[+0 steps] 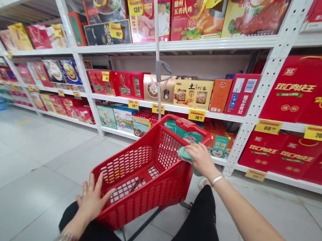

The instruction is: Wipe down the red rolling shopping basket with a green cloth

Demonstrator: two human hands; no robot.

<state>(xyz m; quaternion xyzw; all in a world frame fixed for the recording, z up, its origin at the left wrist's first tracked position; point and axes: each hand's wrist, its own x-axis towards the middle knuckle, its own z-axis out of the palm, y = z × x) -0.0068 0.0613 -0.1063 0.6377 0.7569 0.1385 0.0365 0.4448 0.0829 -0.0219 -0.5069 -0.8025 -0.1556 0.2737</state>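
Note:
A red plastic shopping basket (153, 165) on a wheeled frame stands tilted in front of my knees, with nothing visible inside it. My left hand (91, 197) lies flat with fingers spread on the basket's near corner rim. My right hand (201, 157) presses a small teal cloth (185, 154) against the basket's far right rim, fingers closed over it. A grey pole handle (159, 60) rises from the basket's far side up past the shelves.
White shelving (181, 109) full of red and coloured gift boxes with yellow price tags runs across the back and left. A white upright post (252, 111) stands just right of the basket. Grey tiled floor (16, 165) stretches to the left.

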